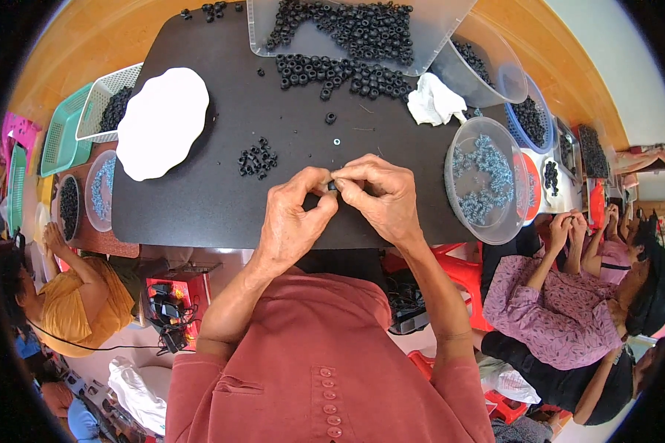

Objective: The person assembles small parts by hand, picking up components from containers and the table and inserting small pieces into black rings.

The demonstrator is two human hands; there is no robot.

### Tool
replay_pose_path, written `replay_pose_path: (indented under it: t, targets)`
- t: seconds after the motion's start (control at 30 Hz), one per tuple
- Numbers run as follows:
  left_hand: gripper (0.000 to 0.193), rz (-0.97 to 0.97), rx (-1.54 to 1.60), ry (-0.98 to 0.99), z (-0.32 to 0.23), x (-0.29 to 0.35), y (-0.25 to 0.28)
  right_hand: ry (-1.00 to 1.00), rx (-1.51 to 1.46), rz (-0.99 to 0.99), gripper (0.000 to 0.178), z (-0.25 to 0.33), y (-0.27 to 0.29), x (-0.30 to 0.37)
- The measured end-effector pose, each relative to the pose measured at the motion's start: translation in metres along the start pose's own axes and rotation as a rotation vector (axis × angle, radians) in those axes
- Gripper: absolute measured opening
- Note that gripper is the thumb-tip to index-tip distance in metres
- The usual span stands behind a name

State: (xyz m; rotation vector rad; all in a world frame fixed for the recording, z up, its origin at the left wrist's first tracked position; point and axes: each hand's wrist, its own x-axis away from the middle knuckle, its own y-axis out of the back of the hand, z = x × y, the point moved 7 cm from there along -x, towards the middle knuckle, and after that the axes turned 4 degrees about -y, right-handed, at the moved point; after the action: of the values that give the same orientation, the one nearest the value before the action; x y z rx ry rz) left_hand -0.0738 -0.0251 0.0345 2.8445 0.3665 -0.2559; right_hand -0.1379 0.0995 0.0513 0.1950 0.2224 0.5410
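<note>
Above the dark table (pixel 177 207), my left hand (pixel 295 214) and my right hand (pixel 386 198) meet in front of my chest. Their thumbs and forefingers pinch one small black part (pixel 332 186), mostly covered by the fingertips. Just beyond it lies a tiny pale-blue ring (pixel 337 141), with a single black ring-shaped piece (pixel 330 117) farther off. Left of my hands is a small heap of black pieces (pixel 257 158). A clear round tub (pixel 462 215) holding small light-blue parts stands to the right.
A clear bin (pixel 440 26) of black pieces lies at the far edge, with more pieces spilled (pixel 332 75) before it. Also around are a crumpled white cloth (pixel 434 101), a white scalloped board (pixel 162 122), and a blue basket (pixel 543 140). Co-workers sit left and right.
</note>
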Motion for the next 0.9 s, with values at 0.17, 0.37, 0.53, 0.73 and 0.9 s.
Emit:
replay_pose_path:
  t: [0.17, 0.37, 0.53, 0.73, 0.9]
  targets:
    - [0.01, 0.042, 0.321, 0.183, 0.013, 0.002, -0.006, 0.106, 0.067, -0.02, 0.014, 0.003, -0.001, 0.004]
    - [0.009, 0.051, 0.365, 0.231, 0.022, 0.004, -0.013, 0.066, -0.016, -0.015, 0.016, -0.005, 0.001, 0.004]
    - [0.011, 0.088, 0.503, 0.267, 0.025, 0.001, -0.015, 0.051, 0.009, 0.008, 0.023, -0.006, 0.004, 0.006]
    - [0.014, 0.152, 0.657, 0.357, 0.027, 0.003, -0.019, 0.321, 0.333, 0.04, 0.036, 0.019, 0.003, 0.011]
    - [0.015, 0.199, 0.87, 0.438, 0.037, 0.008, -0.024, 0.473, 0.426, 0.027, 0.043, 0.016, 0.0, 0.017]
